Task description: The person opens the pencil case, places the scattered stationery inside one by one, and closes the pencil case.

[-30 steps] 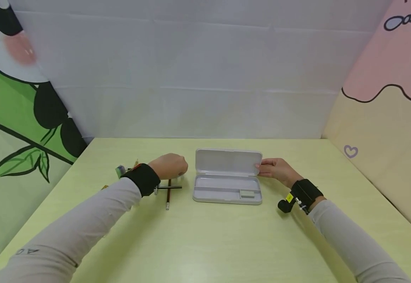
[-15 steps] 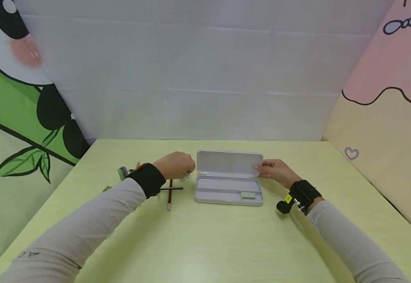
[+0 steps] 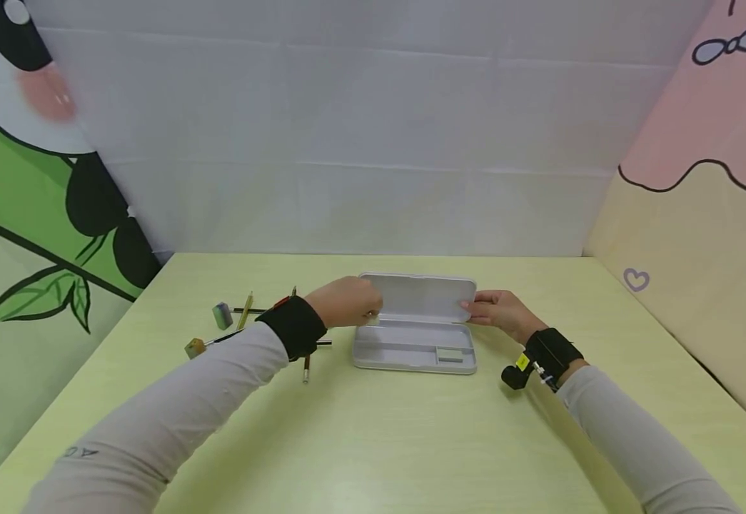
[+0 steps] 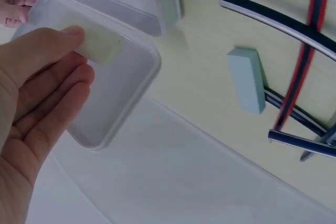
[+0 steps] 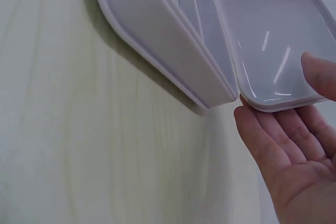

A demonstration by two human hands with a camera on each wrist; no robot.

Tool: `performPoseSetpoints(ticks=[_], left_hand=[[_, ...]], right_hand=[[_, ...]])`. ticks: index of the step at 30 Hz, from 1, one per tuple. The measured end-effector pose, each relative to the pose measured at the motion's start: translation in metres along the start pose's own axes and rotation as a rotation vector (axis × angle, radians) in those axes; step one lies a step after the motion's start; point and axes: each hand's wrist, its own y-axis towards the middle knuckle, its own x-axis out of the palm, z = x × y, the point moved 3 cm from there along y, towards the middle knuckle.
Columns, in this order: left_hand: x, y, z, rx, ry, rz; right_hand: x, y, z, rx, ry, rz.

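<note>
A white pencil case (image 3: 414,357) stands with its lid (image 3: 420,296) raised. A small pale block (image 3: 450,355) lies at the right of its front compartment. Between thumb and fingers, my left hand (image 3: 347,300) pinches a pale yellowish eraser (image 4: 102,45), which overlaps the lid's inside in the left wrist view. My right hand (image 3: 501,312) holds the lid's right edge; the right wrist view shows the thumb over the inner face and the fingers (image 5: 262,140) behind the rim.
Left of the case, a light blue eraser (image 4: 247,82) lies close to several crossed dark pencils (image 4: 299,72). Farther left are a greenish block (image 3: 222,315), a yellow pencil (image 3: 245,311) and a yellowish-brown block (image 3: 195,348). A pale wall (image 3: 379,178) rises behind the table.
My left hand has moved right to the case's left side, uncovering more pencils and the yellowish-brown block. My right hand keeps its hold on the lid.
</note>
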Motion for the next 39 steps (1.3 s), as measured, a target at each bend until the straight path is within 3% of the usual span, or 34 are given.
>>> performPoseSetpoints(ticks=[7, 15, 23, 31, 39], left_hand=[[-0.001, 0.019, 0.019, 0.028, -0.008, -0.002], [-0.003, 0.042, 0.037, 0.072, -0.045, -0.059], [-0.006, 0.057, 0.054, 0.112, -0.076, -0.057], [-0.003, 0.079, 0.07, 0.151, -0.189, -0.029], [0.002, 0.09, 0.075, 0.156, -0.218, -0.022]], right_hand=[[0.001, -0.003, -0.002, -0.009, 0.024, -0.018], [0.001, -0.005, -0.001, 0.0, 0.025, -0.013], [-0.003, -0.003, 0.0, -0.019, 0.006, -0.008], [-0.006, -0.004, -0.002, -0.032, 0.004, -0.005], [-0.007, -0.007, -0.003, -0.039, -0.017, -0.01]])
